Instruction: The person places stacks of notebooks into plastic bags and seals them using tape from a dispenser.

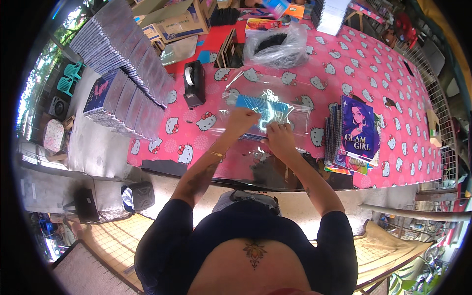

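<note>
A spiral notebook with a bright blue cover (279,108) lies on the table in front of me, under a glossy sheet of clear plastic (300,127) that reaches past its edges. Closed in a pinch, my left hand (243,121) grips the plastic over the notebook's left part. My right hand (280,135) rests on the lower right of the notebook and plastic, fingers apart and slightly bent. Glare on the plastic hides part of the cover.
Plastic-wrapped notebook stacks (120,59) rise at left beside a black tape dispenser (194,83). A bag of clear plastic (295,49) and cardboard boxes (182,22) stand farther back. A pile of spiral notebooks (361,128) sits at right on the pink cartoon-cat tablecloth (403,147).
</note>
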Motion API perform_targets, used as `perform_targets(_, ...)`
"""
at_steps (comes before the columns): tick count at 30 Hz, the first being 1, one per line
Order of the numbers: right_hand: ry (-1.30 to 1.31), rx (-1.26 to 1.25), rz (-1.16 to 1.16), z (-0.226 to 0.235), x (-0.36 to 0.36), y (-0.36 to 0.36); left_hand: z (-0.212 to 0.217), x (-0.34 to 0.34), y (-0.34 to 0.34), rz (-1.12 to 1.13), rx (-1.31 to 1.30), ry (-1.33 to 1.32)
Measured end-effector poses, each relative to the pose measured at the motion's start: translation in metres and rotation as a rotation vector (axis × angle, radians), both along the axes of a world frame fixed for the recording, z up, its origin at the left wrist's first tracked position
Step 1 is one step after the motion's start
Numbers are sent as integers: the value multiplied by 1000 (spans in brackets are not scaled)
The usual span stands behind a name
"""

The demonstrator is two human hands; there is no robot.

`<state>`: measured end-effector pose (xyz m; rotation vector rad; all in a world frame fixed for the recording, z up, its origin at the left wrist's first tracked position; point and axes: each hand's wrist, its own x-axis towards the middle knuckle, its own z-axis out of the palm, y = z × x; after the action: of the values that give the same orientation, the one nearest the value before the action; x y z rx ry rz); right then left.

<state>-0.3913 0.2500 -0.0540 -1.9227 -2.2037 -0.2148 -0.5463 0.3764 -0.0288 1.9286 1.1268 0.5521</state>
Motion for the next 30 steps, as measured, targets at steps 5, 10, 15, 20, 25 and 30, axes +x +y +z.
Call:
perform_targets(5, 93, 20, 3, -1, 5, -2, -14, 36, 0, -57, 133, 546)
perform_targets(10, 230, 211, 28, 8, 8, 0, -10, 17, -16, -74, 345, 660)
perform_targets(15, 242, 155, -80, -5, 27, 47, -47, -5, -46, 12, 501, 468)
perform_targets(20, 418, -408, -46, -1, 81, 144, -30, -1, -76, -357, 973, 239)
perform_targets(25, 1034, -784, -161, 80, 121, 152, 17, -59, -48, -71, 589, -264)
perform_targets(30, 1301, -767, -147, 84, 102, 106, -50, -83, 21, 162, 106, -608)
